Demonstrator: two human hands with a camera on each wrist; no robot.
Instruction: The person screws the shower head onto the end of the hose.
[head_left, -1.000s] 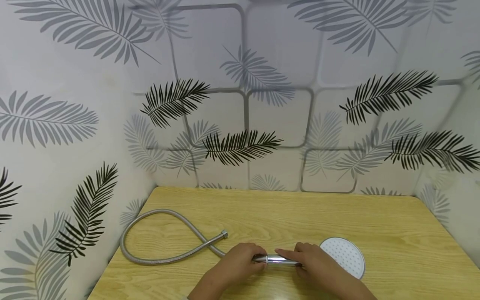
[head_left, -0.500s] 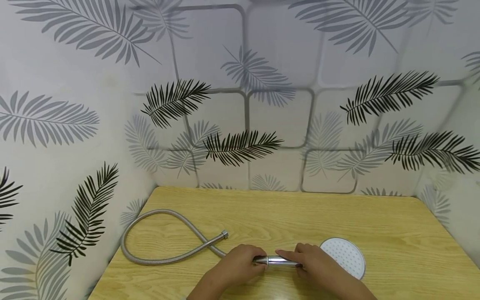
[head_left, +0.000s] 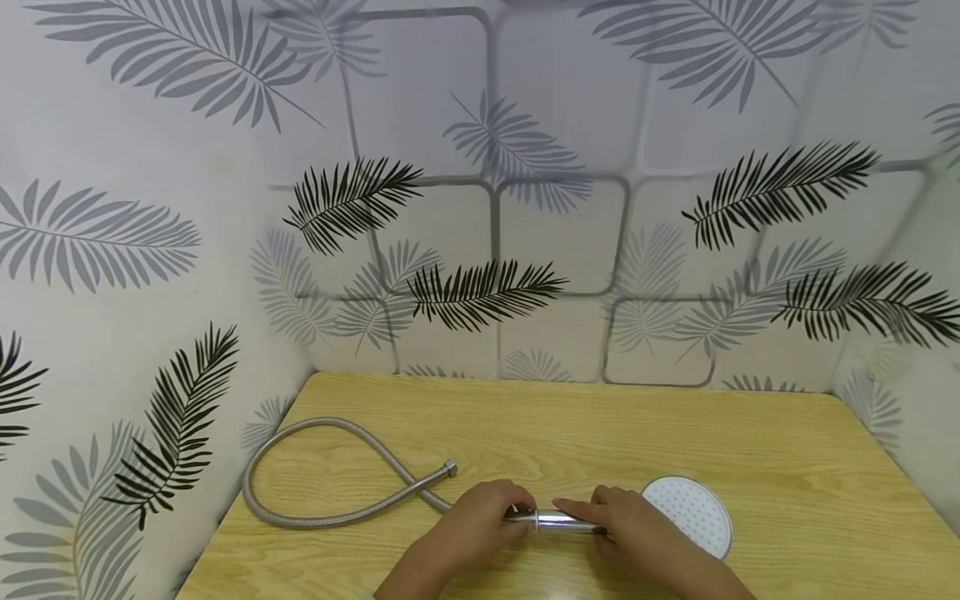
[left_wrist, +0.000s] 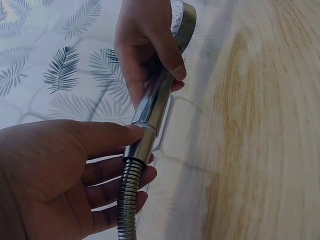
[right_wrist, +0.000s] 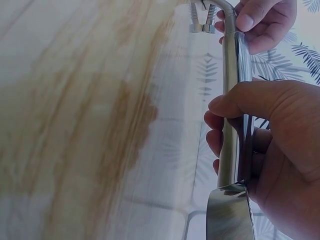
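A chrome handheld shower head (head_left: pixel 566 520) with a round white spray face (head_left: pixel 688 515) is held low over the wooden table, near its front. My right hand (head_left: pixel 637 533) grips its handle, thumb and fingers wrapped round it in the right wrist view. At the handle's other end sits the metal connector (left_wrist: pixel 140 145) of a ribbed shower hose (head_left: pixel 300 522). Between thumb and fingers, my left hand (left_wrist: pixel 65 170) pinches that connector. Connector and handle meet end to end; how tightly they are joined cannot be seen.
The hose loops across the left of the table (head_left: pixel 600 433) and crosses itself. Its free end, with a hex nut (head_left: pixel 450 468), lies beyond my left hand. Leaf-patterned walls (head_left: pixel 555 333) bound the table at the back and sides.
My left hand's knuckles have risen slightly as its fingers shift on the hose connector. The right hand, shower head and hose loop stay nearly in place.
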